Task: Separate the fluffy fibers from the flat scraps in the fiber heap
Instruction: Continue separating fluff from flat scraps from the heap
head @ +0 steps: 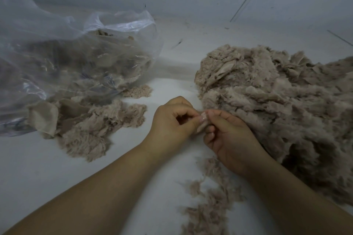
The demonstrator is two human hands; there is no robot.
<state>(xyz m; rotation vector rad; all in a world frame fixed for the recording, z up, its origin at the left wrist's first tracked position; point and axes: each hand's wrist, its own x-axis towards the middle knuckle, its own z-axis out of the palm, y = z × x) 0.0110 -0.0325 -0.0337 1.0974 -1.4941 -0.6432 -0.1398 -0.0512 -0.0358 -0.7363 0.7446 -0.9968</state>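
Head view: your left hand (172, 120) and right hand (231, 135) pinch one small beige fluffy scrap (202, 123); a hasty pull could scatter fluff.

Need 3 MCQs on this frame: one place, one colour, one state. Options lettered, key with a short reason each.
1. Where is the big fiber heap?
A. to the right of the hands
B. inside the bag
C. to the left of the hands

2. What colour are the fibers?
A. bright green
B. beige-brown
C. black

3. What are the left hand and right hand doing?
A. resting flat on the floor
B. together pinching a small fiber scrap
C. lifting the clear plastic bag

Key: 1 A, the heap lies right of both hands. 2 B, every pile is beige-brown. 3 B, both hands' fingers meet on the scrap.
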